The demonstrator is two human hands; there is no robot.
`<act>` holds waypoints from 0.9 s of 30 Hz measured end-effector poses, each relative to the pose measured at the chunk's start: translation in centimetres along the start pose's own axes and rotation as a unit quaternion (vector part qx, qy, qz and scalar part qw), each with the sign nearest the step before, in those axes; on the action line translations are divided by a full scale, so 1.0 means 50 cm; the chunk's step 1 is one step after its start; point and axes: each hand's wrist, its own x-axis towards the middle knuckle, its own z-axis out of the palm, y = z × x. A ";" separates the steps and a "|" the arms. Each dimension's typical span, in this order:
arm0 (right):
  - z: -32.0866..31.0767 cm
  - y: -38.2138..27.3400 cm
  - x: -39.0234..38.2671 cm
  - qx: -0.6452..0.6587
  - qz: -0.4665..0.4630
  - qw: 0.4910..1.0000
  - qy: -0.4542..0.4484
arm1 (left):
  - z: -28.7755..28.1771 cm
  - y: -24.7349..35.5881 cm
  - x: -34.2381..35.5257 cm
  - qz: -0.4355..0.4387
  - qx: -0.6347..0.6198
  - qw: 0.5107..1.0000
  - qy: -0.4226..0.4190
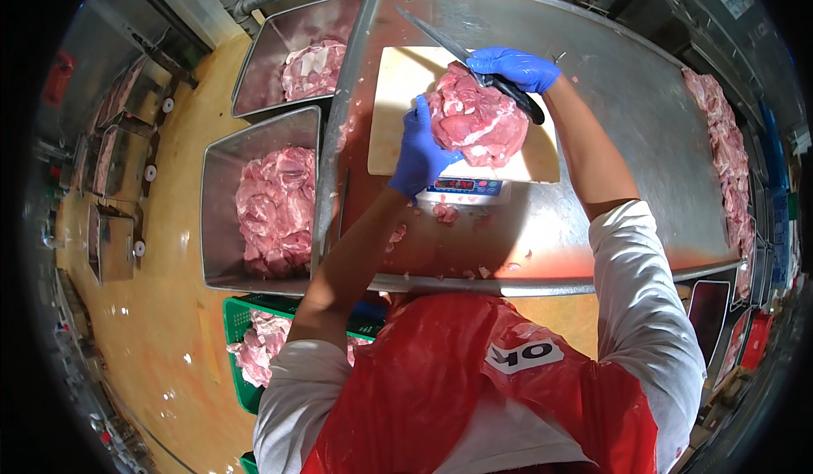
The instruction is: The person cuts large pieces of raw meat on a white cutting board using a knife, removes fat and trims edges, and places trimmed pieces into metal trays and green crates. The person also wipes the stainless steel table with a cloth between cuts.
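A mound of raw pink meat (478, 122) lies on a white cutting board (394, 93), which rests on a digital scale (474, 188) with a lit display. My left hand (419, 152), in a blue glove, presses on the mound's left side, thumb up and fingers spread along its lower edge. In my gloved right hand (521, 69) is a knife (432, 33). Its black handle runs beneath my palm, and the long blade points to the far left over the board. The right hand is at the mound's far right edge.
The steel table (627, 135) carries small meat scraps near its front. Steel bins of meat, one nearer (216, 186) and one farther (254, 76), stand left. A green crate (241, 364) with meat is below them. More meat (720, 135) lines the right edge.
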 end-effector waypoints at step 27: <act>-0.037 -0.035 -0.245 -0.078 -0.060 0.931 0.351 | -0.092 -0.038 0.041 -0.022 -0.022 0.999 -0.041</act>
